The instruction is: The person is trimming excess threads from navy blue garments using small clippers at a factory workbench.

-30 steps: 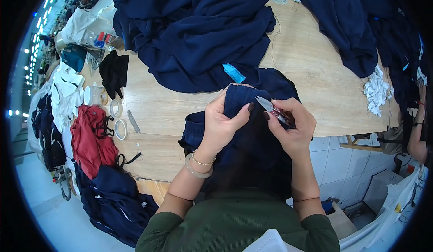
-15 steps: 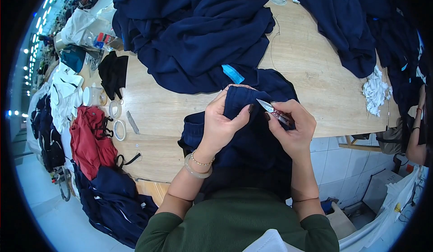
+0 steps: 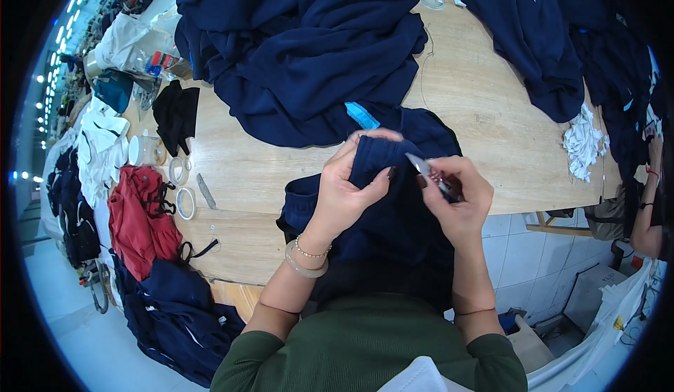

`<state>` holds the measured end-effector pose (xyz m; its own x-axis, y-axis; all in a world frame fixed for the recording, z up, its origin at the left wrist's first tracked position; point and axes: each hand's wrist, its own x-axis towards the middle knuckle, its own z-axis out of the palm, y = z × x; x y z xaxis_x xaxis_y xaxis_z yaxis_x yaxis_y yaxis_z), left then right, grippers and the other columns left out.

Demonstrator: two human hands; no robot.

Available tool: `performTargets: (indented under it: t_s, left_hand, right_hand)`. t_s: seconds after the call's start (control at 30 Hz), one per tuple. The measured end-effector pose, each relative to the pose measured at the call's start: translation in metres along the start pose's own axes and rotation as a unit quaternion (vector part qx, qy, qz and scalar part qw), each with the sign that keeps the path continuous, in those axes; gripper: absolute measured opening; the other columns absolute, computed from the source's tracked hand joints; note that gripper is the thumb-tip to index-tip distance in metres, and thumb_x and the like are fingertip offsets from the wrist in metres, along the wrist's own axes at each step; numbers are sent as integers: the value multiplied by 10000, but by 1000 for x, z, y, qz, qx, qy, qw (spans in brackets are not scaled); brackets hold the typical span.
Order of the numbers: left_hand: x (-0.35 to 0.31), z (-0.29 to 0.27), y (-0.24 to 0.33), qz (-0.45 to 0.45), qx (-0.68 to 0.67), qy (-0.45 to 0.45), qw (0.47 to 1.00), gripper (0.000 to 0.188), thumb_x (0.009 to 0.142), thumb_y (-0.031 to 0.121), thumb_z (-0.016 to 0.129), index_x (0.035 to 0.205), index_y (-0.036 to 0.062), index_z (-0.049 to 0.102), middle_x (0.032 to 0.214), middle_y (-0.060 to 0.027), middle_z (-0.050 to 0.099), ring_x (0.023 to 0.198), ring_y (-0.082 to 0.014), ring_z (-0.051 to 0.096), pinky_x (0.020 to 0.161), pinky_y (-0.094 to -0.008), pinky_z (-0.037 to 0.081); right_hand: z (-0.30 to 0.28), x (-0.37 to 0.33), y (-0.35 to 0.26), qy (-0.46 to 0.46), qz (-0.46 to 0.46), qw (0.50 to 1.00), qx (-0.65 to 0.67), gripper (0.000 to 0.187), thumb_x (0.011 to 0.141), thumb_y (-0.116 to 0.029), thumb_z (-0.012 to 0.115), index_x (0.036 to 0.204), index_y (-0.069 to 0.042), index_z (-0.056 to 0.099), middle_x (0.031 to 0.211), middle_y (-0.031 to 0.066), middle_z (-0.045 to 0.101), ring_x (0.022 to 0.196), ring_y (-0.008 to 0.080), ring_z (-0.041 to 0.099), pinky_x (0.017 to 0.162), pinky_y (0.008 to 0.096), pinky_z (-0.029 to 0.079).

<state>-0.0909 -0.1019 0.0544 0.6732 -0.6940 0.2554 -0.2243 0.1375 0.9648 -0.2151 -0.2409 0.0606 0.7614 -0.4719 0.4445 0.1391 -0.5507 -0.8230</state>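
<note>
A navy blue garment [image 3: 393, 244] with a gathered waistband hangs over the table's near edge, against my body. Its waistband is pinched in my left hand [image 3: 354, 181], thumb in front and fingers behind the cloth. Thread snips [image 3: 434, 174] with a pointed metal blade and reddish handles sit in my right hand [image 3: 460, 195]. Their tip points up and left, close beside the held waistband; whether it touches the cloth I cannot tell. Just beyond my hands, a light blue strip [image 3: 362, 115] lies on the large heap of navy garments [image 3: 316, 55].
Left on the wooden table [image 3: 239, 160] are a red garment [image 3: 144, 213], black cloth [image 3: 177, 115], tape rolls [image 3: 186, 202] and a clear jar [image 3: 144, 150]. Crumpled white cloth [image 3: 584, 143] lies at the right edge. Another person's arm [image 3: 649, 209] shows at far right.
My right hand has shifted slightly right, and the snips' tip has drawn a little away from the waistband. The left hand keeps its hold, moving barely.
</note>
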Motion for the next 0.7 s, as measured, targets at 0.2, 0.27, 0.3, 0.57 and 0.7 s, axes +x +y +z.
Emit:
performTargets:
  t_s: [0.2, 0.27, 0.3, 0.57, 0.7]
  left_hand:
    - [7, -13, -1, 21, 130, -9, 991, 253, 767, 12, 664, 1017, 17, 702, 1343, -105, 520, 1210, -256, 504, 1025, -346, 378]
    - [7, -16, 0, -64, 8, -66, 996, 264, 763, 18, 667, 1025, 24, 701, 1327, -97, 537, 1228, -254, 493, 1043, -350, 367]
    - [6, -16, 0, -64, 9, -65, 996, 264, 763, 18, 667, 1025, 24, 701, 1327, -97, 537, 1228, -254, 493, 1043, -350, 367]
    - [8, -14, -1, -41, 71, -90, 993, 288, 767, 39, 665, 1053, 26, 688, 1323, -75, 567, 1223, -255, 506, 1056, -370, 375]
    - [9, -18, -1, -50, 66, -87, 993, 275, 789, 60, 663, 1060, 29, 693, 1329, -80, 574, 1219, -259, 510, 1061, -374, 369]
  right_hand:
    - [3, 13, 8, 83, 141, 974, 156, 272, 870, 6, 670, 1135, -8, 612, 897, 20, 623, 731, 91, 547, 709, 195, 452]
    - [-3, 15, 6, 6, 159, 980, 121, 266, 847, 0, 695, 1106, -15, 635, 876, 9, 627, 711, 84, 543, 687, 191, 450]
    - [-5, 16, 5, -72, 176, 978, 85, 261, 823, -7, 719, 1076, -22, 659, 855, -2, 630, 691, 77, 538, 665, 187, 448]
    - [16, 38, 0, -66, 22, 997, 25, 163, 791, 48, 696, 944, 2, 663, 796, 64, 619, 635, 125, 572, 583, 226, 453]
    - [10, 46, 11, 60, 64, 995, 51, 44, 848, 47, 634, 853, 12, 608, 777, 71, 601, 698, 128, 567, 646, 239, 453]
